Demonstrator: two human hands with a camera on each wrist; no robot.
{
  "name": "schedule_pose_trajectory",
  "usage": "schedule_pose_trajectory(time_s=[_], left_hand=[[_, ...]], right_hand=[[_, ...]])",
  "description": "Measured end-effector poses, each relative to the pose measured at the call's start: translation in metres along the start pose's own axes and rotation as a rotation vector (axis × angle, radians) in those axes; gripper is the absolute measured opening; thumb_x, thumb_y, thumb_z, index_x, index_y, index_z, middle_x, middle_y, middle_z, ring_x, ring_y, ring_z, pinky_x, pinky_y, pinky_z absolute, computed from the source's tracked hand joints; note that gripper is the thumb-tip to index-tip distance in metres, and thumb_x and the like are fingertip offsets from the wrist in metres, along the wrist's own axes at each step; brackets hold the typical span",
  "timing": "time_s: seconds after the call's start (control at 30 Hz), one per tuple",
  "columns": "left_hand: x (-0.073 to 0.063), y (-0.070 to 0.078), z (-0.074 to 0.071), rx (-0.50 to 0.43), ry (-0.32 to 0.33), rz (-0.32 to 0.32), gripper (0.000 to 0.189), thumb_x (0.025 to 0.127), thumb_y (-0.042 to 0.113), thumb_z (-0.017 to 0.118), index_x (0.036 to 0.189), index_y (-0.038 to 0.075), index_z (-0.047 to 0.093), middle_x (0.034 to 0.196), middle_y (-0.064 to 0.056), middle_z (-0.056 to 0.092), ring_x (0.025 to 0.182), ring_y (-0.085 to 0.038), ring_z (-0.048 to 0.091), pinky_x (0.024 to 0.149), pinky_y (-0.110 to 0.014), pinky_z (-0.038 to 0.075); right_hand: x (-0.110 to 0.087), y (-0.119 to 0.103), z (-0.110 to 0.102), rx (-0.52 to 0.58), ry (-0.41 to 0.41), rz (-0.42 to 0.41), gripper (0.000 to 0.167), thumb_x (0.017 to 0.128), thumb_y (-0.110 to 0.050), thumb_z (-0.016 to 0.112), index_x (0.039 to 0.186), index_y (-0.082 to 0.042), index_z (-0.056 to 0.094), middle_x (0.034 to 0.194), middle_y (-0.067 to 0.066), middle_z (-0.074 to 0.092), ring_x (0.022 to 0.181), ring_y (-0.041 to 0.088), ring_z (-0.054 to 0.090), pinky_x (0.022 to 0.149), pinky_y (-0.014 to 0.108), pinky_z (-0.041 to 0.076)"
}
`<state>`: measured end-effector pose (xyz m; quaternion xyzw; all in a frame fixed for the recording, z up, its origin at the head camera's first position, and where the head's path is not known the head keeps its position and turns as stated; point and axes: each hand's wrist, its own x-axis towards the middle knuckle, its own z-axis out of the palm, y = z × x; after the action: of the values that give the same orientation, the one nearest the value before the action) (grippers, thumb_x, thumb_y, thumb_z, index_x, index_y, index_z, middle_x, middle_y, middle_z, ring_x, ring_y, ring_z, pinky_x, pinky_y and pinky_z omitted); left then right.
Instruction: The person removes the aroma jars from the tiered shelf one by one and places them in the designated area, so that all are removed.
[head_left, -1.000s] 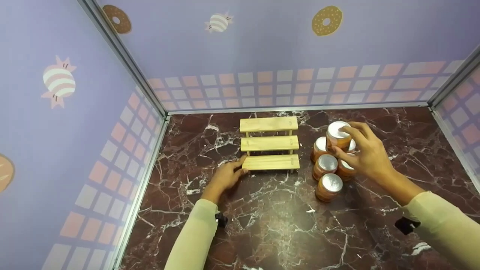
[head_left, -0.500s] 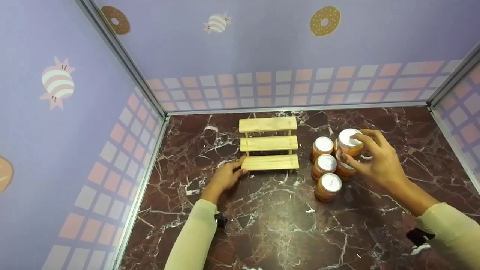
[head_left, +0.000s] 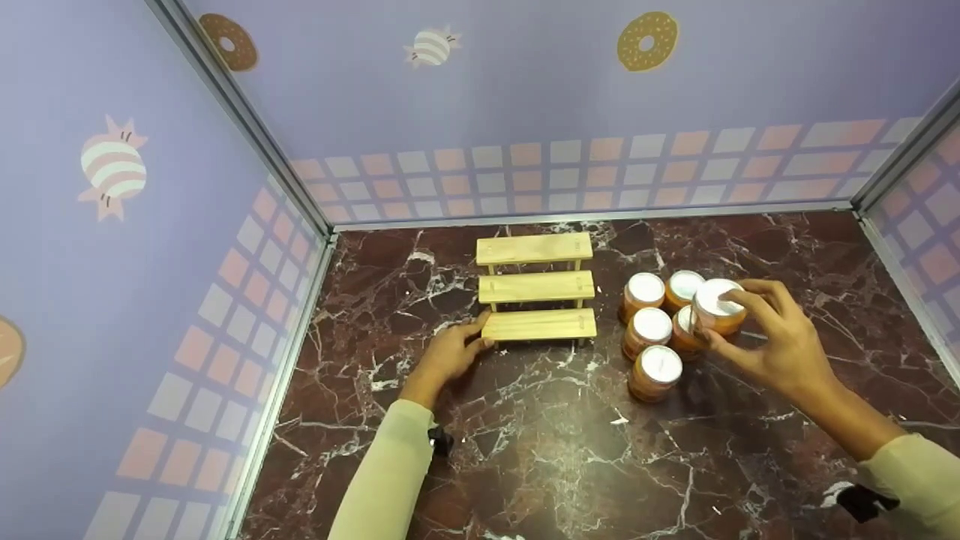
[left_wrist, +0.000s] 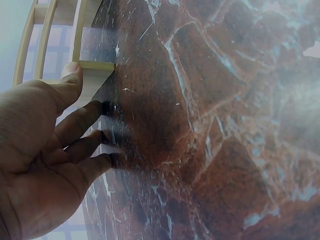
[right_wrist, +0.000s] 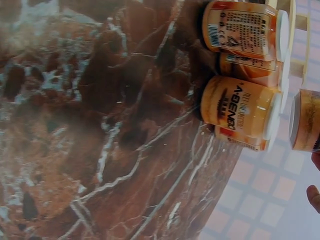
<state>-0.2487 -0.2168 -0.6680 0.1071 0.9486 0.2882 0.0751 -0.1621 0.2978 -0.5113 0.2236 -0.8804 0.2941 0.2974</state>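
Observation:
In the head view my right hand (head_left: 780, 341) grips an amber jar (head_left: 718, 300) with a white lid, thumb and fingers around its side. The jar is raised at the right of a cluster of similar jars (head_left: 648, 328) on the table; in the right wrist view the held jar (right_wrist: 307, 120) shows only partly at the right edge. My left hand (head_left: 448, 352) holds the left end of the lowest step of a three-step wooden stand (head_left: 536, 286). Seen from the left wrist, its thumb presses the step's front corner (left_wrist: 97, 65) while several fingertips reach down to the tabletop.
Dark red marbled table (head_left: 540, 450) with white veins extends all around. Lilac wall panels (head_left: 525, 90) with printed sweets and tiles enclose the back and sides. The front jar (head_left: 655, 373) of the cluster stands nearest to me; its neighbours stand close together.
My right hand has carried the jar rightward and toward me, from above the rear of the cluster to its right side, uncovering the jars behind. The left hand and stand stay put.

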Motion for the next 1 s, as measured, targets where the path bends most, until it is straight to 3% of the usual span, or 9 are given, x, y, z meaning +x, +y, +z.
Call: schedule_pose_trajectory(time_s=[0.2,0.33,0.4,0.6,0.83,1.0], left_hand=[[-0.009,0.015,-0.01,-0.009,0.014,-0.003,0.065,0.106,0.054,0.069,0.165,0.038,0.049,0.161,-0.011,0.061,0.148,-0.041,0.06,0.128,-0.057,0.047],[-0.012,0.018,-0.011,-0.003,0.022,-0.009,0.065,0.105,0.054,0.07,0.165,0.036,0.05,0.159,-0.016,0.062,0.146,-0.043,0.062,0.127,-0.058,0.048],[-0.006,0.012,-0.005,-0.007,0.018,-0.019,0.065,0.104,0.055,0.07,0.164,0.038,0.051,0.159,-0.016,0.063,0.145,-0.044,0.063,0.126,-0.058,0.049],[-0.001,0.006,-0.003,0.005,-0.004,-0.028,0.065,0.105,0.054,0.071,0.165,0.041,0.048,0.162,-0.016,0.059,0.148,-0.042,0.06,0.128,-0.057,0.047],[0.0,0.0,-0.001,0.011,-0.007,-0.01,0.065,0.106,0.055,0.07,0.165,0.043,0.046,0.162,-0.014,0.059,0.149,-0.04,0.059,0.129,-0.056,0.046],[-0.001,0.001,-0.001,0.024,-0.001,-0.002,0.066,0.106,0.057,0.068,0.166,0.045,0.044,0.16,-0.009,0.063,0.146,-0.041,0.062,0.127,-0.056,0.048]], right_hand=[[-0.015,0.002,-0.003,0.007,-0.001,-0.002,0.067,0.062,-0.002,0.102,0.124,-0.003,0.076,0.129,0.028,0.067,0.105,0.018,0.064,0.088,0.024,0.045],[-0.022,0.003,-0.006,0.008,-0.02,-0.017,0.067,0.062,-0.003,0.099,0.124,-0.001,0.075,0.129,0.029,0.066,0.103,0.027,0.064,0.086,0.038,0.046],[-0.026,0.003,-0.006,0.011,-0.026,-0.021,0.066,0.062,-0.005,0.097,0.124,-0.001,0.075,0.128,0.029,0.066,0.104,0.032,0.064,0.085,0.043,0.045],[-0.038,0.003,-0.003,0.021,-0.05,-0.014,0.069,0.062,-0.005,0.099,0.127,-0.001,0.075,0.129,0.028,0.067,0.112,0.021,0.059,0.086,0.038,0.044],[-0.049,0.003,0.006,0.0,-0.122,0.007,0.071,0.065,-0.004,0.103,0.128,0.0,0.072,0.128,0.03,0.063,0.106,0.04,0.065,0.081,0.054,0.053],[-0.059,0.006,0.015,-0.018,-0.138,0.003,0.07,0.065,-0.005,0.104,0.127,-0.003,0.073,0.129,0.026,0.064,0.108,0.041,0.067,0.077,0.046,0.056]])
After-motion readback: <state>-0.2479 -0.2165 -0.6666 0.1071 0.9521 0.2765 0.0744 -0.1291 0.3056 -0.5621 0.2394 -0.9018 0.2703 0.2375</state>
